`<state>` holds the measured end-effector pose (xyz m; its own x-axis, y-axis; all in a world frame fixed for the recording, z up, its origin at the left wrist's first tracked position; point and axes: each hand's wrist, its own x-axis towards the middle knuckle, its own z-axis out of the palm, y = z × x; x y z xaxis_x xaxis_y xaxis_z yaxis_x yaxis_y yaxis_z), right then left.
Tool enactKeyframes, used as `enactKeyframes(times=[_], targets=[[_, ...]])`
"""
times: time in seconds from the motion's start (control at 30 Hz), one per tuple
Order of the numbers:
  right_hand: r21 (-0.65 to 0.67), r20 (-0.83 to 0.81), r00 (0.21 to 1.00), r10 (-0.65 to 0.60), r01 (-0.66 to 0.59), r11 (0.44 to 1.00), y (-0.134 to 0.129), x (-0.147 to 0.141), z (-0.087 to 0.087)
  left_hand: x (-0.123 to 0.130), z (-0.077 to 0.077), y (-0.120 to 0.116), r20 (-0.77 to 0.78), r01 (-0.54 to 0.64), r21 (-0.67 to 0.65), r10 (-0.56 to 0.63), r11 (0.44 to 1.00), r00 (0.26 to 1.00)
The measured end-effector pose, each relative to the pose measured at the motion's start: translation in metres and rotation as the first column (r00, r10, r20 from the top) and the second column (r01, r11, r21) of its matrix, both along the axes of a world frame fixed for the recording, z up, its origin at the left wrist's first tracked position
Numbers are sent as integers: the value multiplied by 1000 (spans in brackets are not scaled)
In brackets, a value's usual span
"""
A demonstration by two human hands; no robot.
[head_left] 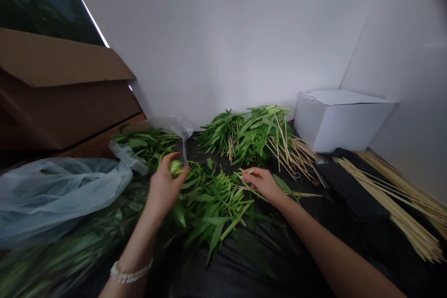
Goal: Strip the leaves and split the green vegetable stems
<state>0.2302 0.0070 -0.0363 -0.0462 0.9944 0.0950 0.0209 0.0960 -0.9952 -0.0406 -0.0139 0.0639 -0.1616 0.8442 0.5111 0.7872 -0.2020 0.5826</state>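
My left hand [169, 178], with a white bracelet on its wrist, is curled round a small light-green bundle [176, 168] above the leafy greens. My right hand [260, 182] pinches a thin pale stem [244, 174] between thumb and fingers. Between and below the hands lies a loose pile of green stems and leaves [216, 205] on a black covering. Under and beyond my right hand a leafy piece with a thin stick [307, 194] points to the right. Farther back, leafy bunches on wooden skewers [260, 135] rest near the wall.
At the left are a cardboard box [66, 102], a clear plastic bag [66, 191] and more greens [80, 247]. On the right stand a white box [349, 118], a dark flat object [352, 191] and long bundles of wooden skewers [401, 214]. A white wall [223, 46] closes the back.
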Motion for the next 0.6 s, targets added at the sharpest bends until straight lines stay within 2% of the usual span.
enactKeyframes(times=[0.03,0.1,0.2,0.27,0.33,0.4,0.47,0.5,0.6], targets=[[-5,0,1000,-5,5,1000,0,0,0,12,-9,-2,-81,32,-63,-37,998,996],[-14,-10,1000,-12,12,1000,0,0,0,36,-29,-5,-177,123,-106,-141,987,974],[-15,-20,1000,-14,14,1000,0,0,1,62,-54,-8,-252,237,-213,-288,948,924],[-8,-13,1000,-14,14,1000,0,1,1,66,-56,-3,-242,328,-265,-392,907,888],[-5,-5,1000,-15,15,1000,1,2,0,60,-48,10,-196,377,-263,-432,888,880],[-2,-3,1000,-20,20,1000,2,2,-1,46,-36,33,-176,310,-292,-369,905,913],[1,-11,1000,-29,29,1000,2,1,-2,28,-28,61,-296,114,-403,-247,908,923],[0,-17,999,-31,31,1000,3,1,-2,19,-27,73,-387,-12,-437,-176,899,905],[-12,-22,999,-31,31,999,3,0,-2,-3,-38,98,-475,-173,-460,-76,871,877]])
